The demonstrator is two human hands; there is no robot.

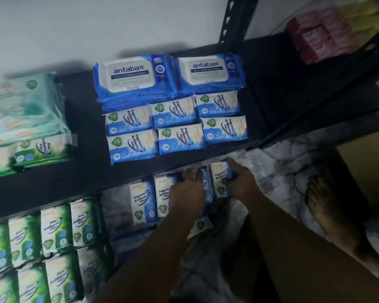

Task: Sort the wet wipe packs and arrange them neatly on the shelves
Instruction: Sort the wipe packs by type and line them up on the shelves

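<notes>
Our right hand [239, 182] grips a blue pack [219, 178] that says "Fragrance Free Antibacterial Wipes". Our left hand [187, 191] curls over a second pack [207, 186] beside it. Both stand on end on the floor [282, 171], under the black shelf [85, 171]. Two big packs [132, 75] up there say "antabax". Green packs [55, 226] on the left say "Pine".

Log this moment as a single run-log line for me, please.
stage: sorting | left hand: on lower blue packs, grip unclear | right hand: grips Fragrance Free pack | shelf: blue and green packs laid flat
</notes>
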